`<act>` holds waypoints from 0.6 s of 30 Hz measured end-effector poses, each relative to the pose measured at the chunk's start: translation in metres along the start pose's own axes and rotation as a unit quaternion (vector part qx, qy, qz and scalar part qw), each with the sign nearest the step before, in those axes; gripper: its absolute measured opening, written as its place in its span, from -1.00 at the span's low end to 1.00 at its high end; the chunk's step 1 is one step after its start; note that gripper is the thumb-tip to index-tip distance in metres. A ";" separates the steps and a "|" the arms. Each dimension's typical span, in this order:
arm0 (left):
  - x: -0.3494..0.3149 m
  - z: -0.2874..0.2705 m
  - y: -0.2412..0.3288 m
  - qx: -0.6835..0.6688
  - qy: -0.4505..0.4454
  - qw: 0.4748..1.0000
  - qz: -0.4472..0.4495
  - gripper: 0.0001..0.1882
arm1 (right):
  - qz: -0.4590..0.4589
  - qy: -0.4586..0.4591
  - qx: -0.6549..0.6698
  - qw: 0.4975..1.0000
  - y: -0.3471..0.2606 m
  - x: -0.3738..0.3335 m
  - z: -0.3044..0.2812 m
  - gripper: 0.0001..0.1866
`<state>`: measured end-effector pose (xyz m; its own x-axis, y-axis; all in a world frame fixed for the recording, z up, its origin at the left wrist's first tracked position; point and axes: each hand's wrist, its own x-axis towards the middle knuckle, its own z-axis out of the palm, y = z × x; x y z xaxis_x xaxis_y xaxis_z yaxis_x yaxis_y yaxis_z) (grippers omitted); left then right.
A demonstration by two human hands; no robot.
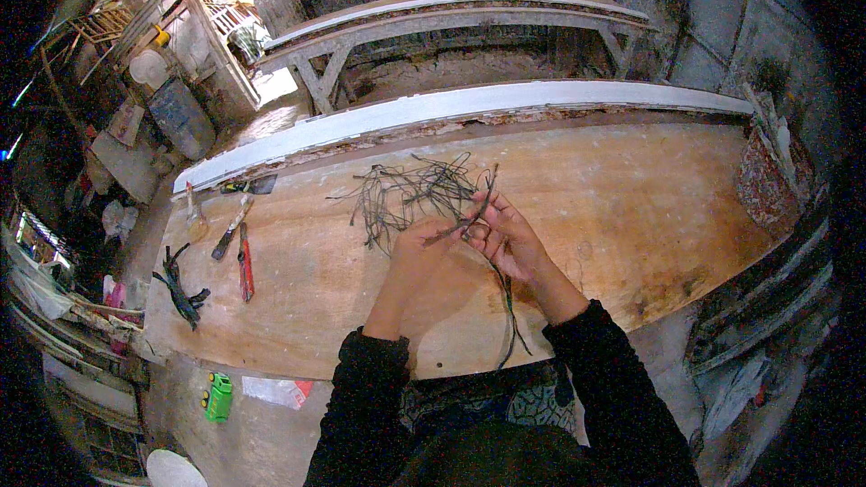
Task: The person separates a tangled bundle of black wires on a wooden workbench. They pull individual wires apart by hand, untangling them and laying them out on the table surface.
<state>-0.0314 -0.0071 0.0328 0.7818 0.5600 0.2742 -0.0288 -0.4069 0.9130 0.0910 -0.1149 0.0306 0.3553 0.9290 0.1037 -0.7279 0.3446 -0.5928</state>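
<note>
1. One broad plywood tabletop (631, 198) spreads before me.
2. Tangled thin dark strands (410, 185) lie on it, just beyond my hands.
3. My left hand (426, 242) and right hand (507, 239), close together, both pinch a dark strand bundle (488, 189) above the tabletop.
4. I seem to be working it by fingertip; the next move calls for steady pinching.

workshop, bare wooden worktable (631, 216), hand tools (246, 263)

Wooden table (631, 207): dark strands (415, 182), black bundle (185, 298), red tool (246, 272).
</note>
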 end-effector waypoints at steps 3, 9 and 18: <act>-0.001 -0.001 0.000 -0.012 0.008 0.999 -0.032 -0.82 | -0.029 0.029 -0.100 0.994 0.002 -0.001 0.007 -0.68; 0.000 -0.007 -0.003 -0.042 -0.010 0.998 -0.051 -0.80 | -0.035 0.069 -0.171 0.982 0.004 0.002 -0.003 -0.78; 0.006 -0.009 -0.009 -0.049 0.024 0.992 -0.110 -0.87 | -0.078 0.027 -0.081 0.993 -0.006 0.000 -0.005 -0.87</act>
<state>-0.0321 0.0061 0.0289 0.7447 0.6628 0.0774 0.0767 -0.2002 0.9767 0.0981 -0.1176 0.0306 0.4896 0.8563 0.1645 -0.5591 0.4531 -0.6944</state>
